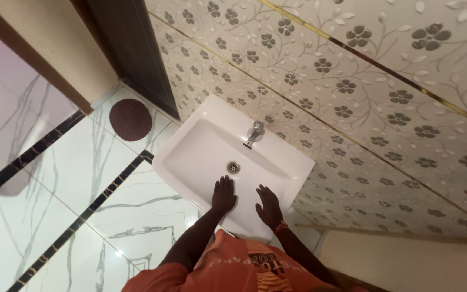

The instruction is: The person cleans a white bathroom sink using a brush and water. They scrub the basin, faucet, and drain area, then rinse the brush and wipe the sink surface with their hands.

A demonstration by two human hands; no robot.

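Bathroom, seen from above, camera tilted. Far left of frame: glossy white marble-look floor (pixel 82 162) with black gold-veined strips between tiles. Upper left: round dark brown mat (pixel 130 119) on the floor, next to a dark door frame (pixel 131 48). No packages, labels or signs anywhere on floor or walls.

Centre: white wall-hung washbasin (pixel 201 146), bowl looks dry, chrome drain (pixel 233 167) in the middle of the bowl, single chrome tap (pixel 253 132) on the back ledge with its spout pointing down at the drain. No water running that I can see.

My left hand (pixel 224 195) lies flat, fingers spread, palm down on the front rim of the basin, just below the drain. Holding nothing. My right hand (pixel 268 206) sits just beside it toward frame right, also open and flat on the front rim, fingers together-ish, nothing in it. Red-orange band at that wrist. Orange shirt at the bottom centre has a dark printed patch; not reading it.

Judgement: both hands are just resting on the rim. To do that well, keep palms flat and load straight down, even between sides, since a wall-hung basin shouldn't take a one-sided lean.

Right of frame: cream wall panels (pixel 385 108) with grey flower-and-vine pattern and thin gold trim lines. Plain cream surface at lower right.
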